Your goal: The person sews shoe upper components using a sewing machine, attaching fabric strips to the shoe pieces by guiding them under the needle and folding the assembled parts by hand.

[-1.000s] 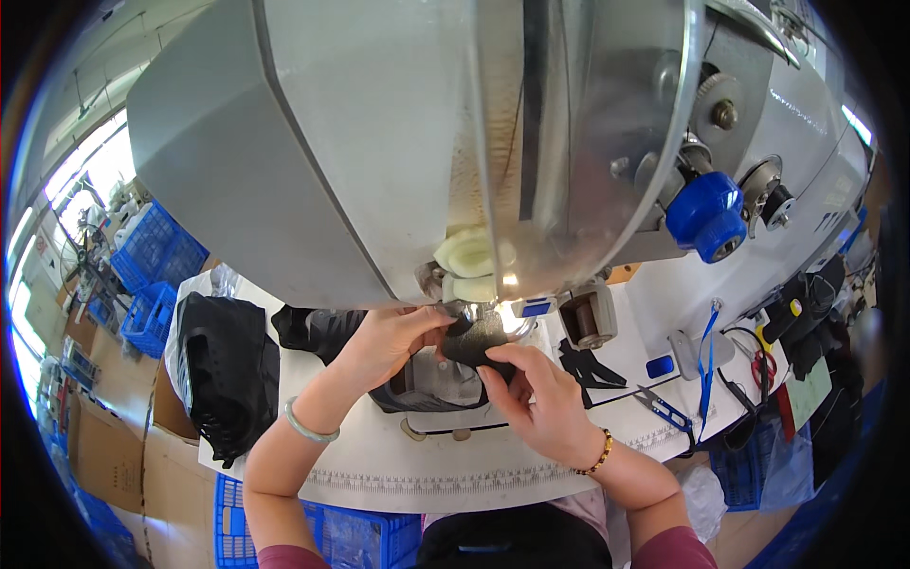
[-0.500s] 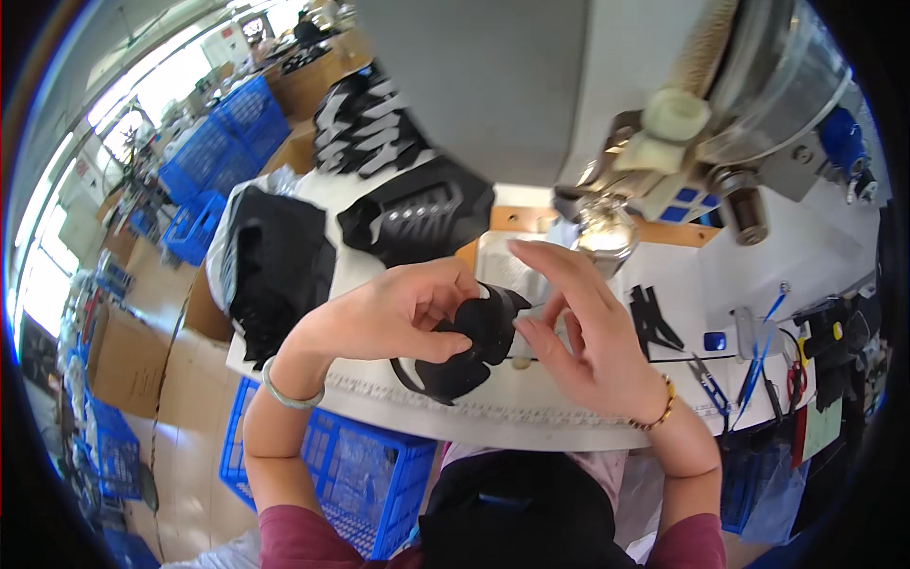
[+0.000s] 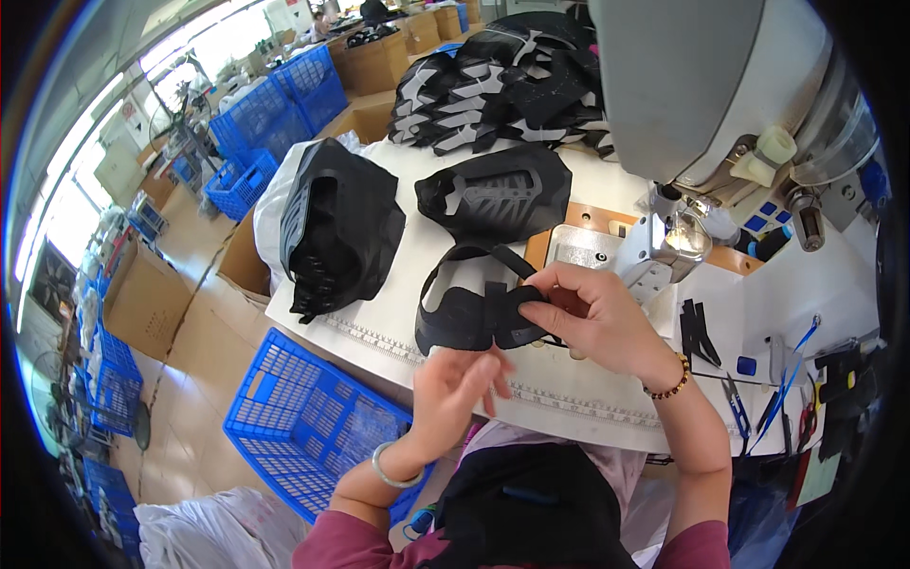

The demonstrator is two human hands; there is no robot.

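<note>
From the head view, our right hand (image 3: 592, 318) pinched the flat black fabric shoe-upper piece (image 3: 474, 318) near the white worktable's front edge (image 3: 569, 398). Our left hand (image 3: 455, 389) hovered just below it, fingers loosely spread. A blue plastic slotted crate (image 3: 303, 427) stood beneath that edge.

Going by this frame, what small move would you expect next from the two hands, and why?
Probably the left hand closes on the near edge of the black shoe piece. The right hand already pinches its right end, while the left hand is open just below it, not gripping. The piece lies on the white table in front of the sewing machine, so both hands seem needed to steady it.
</note>
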